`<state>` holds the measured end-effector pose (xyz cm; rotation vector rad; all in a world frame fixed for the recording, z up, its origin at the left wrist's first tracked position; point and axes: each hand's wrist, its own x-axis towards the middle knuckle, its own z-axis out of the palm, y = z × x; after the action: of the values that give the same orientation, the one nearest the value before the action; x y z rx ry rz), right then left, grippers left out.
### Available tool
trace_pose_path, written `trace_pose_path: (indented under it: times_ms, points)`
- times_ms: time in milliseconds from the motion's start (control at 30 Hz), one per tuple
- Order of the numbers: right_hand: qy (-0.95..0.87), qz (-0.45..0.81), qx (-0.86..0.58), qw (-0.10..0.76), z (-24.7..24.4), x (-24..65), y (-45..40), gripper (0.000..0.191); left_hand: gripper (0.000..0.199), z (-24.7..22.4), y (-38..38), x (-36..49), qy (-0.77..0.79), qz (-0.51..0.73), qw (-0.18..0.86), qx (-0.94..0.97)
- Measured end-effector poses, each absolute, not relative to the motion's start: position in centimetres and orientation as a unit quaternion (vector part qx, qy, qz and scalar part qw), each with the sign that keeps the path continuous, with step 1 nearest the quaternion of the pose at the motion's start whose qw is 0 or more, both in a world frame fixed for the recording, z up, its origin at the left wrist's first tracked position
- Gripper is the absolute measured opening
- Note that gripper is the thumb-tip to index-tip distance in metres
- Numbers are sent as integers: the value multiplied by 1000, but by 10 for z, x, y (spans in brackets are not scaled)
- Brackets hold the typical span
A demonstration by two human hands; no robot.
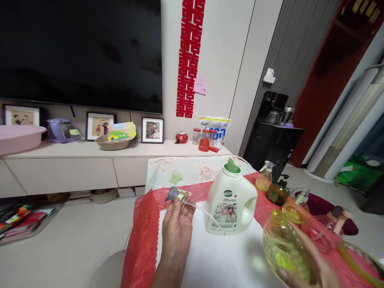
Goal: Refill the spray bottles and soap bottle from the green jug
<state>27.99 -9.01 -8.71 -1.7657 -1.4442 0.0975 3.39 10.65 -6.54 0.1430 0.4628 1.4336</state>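
My left hand (177,228) is closed on a pump dispenser head (172,193) with a grey nozzle; its clear dip tube points right, passing in front of the large pale green detergent jug (211,192). The jug stands upright with its cap off, showing a green pouring spout (232,166). Low on the right, my right hand (319,260) is wrapped round a clear ribbed bottle (282,244) with a yellow tint. No pump sits on that bottle's neck, and it is somewhat blurred. A light green cap (175,177) lies behind my left hand.
Several pump bottles, among them a dark green one (278,191), line the table's right side on red plastic sheeting (141,240). White paper (222,260) covers the middle. Behind is a low cabinet (129,154) with picture frames and red-lidded jars.
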Motion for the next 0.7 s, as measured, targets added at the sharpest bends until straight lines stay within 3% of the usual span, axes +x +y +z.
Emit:
trace_pose_path:
  times_ms: [333,700]
  points:
    - [-654,-203,-677,269,44,306,-17,72,16,-103,108,46,223,600,766,59]
    - [-725,-248,-620,169,68,310,31,66,22,-112,112,45,214,586,778,72]
